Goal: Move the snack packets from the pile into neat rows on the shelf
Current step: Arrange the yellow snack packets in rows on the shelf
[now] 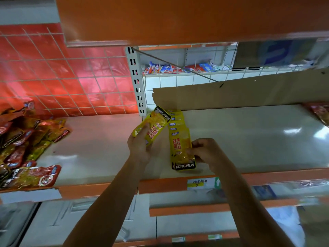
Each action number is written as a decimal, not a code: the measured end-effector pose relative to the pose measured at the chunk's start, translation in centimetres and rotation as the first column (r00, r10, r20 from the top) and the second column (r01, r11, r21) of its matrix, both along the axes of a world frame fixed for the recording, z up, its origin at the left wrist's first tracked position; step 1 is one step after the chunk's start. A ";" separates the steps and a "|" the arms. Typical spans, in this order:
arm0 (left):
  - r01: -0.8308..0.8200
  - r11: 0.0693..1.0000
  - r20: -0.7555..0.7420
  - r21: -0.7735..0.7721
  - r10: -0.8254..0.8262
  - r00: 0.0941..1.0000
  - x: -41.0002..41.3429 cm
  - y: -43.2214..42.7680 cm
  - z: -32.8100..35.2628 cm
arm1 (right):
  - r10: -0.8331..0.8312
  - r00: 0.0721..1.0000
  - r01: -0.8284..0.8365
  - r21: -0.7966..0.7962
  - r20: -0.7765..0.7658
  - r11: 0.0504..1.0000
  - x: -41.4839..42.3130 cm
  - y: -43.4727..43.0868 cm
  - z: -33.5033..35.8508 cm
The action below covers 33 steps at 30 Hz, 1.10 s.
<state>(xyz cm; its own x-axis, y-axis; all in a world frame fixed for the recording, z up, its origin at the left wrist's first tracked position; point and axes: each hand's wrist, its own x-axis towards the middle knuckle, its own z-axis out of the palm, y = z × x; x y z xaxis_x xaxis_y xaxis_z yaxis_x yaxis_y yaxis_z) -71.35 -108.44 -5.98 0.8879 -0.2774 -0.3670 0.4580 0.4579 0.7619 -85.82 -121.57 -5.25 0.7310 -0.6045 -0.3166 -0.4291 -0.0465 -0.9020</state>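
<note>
Yellow snack packet (154, 125) in left hand (140, 145), black KONCHEW band.

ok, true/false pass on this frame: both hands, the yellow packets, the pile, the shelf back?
1. The left hand holds a yellow packet left of the row. True.
2. The right hand is empty, clear of the row. False: its fingers pinch the front packet.
3. The pile lies right of the row. False: it lies far left on the shelf.
4. A cardboard sheet stands at the shelf's back. True.
</note>
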 end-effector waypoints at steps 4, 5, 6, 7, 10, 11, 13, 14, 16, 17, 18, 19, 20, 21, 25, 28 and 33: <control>0.008 0.999 -0.040 -0.050 -0.010 0.999 -0.5 -0.3 0.0 | 0.046 0.996 -0.050 -0.055 -0.078 0.997 -0.4 -0.2 -0.7; 0.018 0.998 -0.042 -0.058 -0.020 0.999 -0.6 -0.4 0.0 | 0.059 0.995 -0.063 -0.046 -0.081 0.997 -0.5 -0.2 -0.9; 0.029 0.998 -0.044 -0.057 -0.032 0.999 -0.7 -0.3 -0.1 | 0.069 0.994 -0.073 -0.045 -0.084 0.996 -0.5 -0.1 -1.0; 0.044 0.998 -0.043 -0.046 -0.046 0.998 -0.7 -0.3 -0.2 | 0.076 0.993 -0.081 -0.052 -0.087 0.995 -0.6 -0.1 -1.0; 0.096 0.994 -0.020 -0.058 -0.098 0.995 -0.5 -0.1 -0.5 | 0.099 0.990 -0.111 -0.124 -0.095 0.986 -0.6 0.0 -0.9; 0.113 0.991 -0.007 -0.070 -0.114 0.993 -0.4 0.0 -0.6 | 0.103 0.988 -0.120 -0.158 -0.111 0.980 -0.6 0.0 -0.8; 0.137 0.986 0.015 -0.095 -0.136 0.991 -0.2 0.3 -0.9 | 0.092 0.987 -0.119 -0.208 -0.136 0.971 -0.6 0.1 -0.7; 0.139 0.984 0.020 -0.108 -0.137 0.990 -0.2 0.4 -0.9 | 0.085 0.986 -0.116 -0.227 -0.141 0.967 -0.6 0.1 -0.6; 0.126 0.984 0.012 -0.126 -0.125 0.992 0.1 0.5 -0.9 | 0.087 0.984 -0.127 -0.262 -0.157 0.957 -0.6 0.3 -0.4; 0.116 0.985 0.007 -0.131 -0.116 0.993 0.2 0.6 -1.0 | 0.094 0.982 -0.137 -0.275 -0.164 0.952 -0.7 0.3 -0.3; 0.107 0.985 0.001 -0.138 -0.108 0.994 0.5 0.6 -1.0 | 0.100 0.980 -0.148 -0.293 -0.172 0.944 -0.6 0.3 -0.2; 0.100 0.984 -0.001 -0.149 -0.101 0.995 0.7 0.7 -1.2 | 0.102 0.978 -0.157 -0.319 -0.183 0.935 -0.6 0.3 0.0; 0.098 0.983 0.003 -0.153 -0.099 0.995 0.9 0.7 -1.2 | 0.096 0.976 -0.160 -0.347 -0.194 0.924 -0.5 0.1 0.1; 0.101 0.985 0.009 -0.140 -0.101 0.995 1.2 0.8 -1.3 | 0.081 0.976 -0.153 -0.368 -0.202 0.917 -0.4 0.0 0.1; 0.106 0.994 0.064 0.036 -0.108 0.992 1.9 0.7 -1.5 | 0.017 0.987 -0.085 -0.422 -0.163 0.902 0.2 -0.5 0.5; 0.059 0.925 0.141 0.376 -0.120 0.983 2.7 0.5 -1.3 | -0.016 0.993 -0.045 -0.481 -0.121 0.875 0.8 -0.2 0.9; 0.058 0.630 0.363 0.775 -0.519 0.774 3.1 0.0 -0.8 | -0.058 0.998 0.029 -0.540 -0.038 0.841 2.1 0.5 1.0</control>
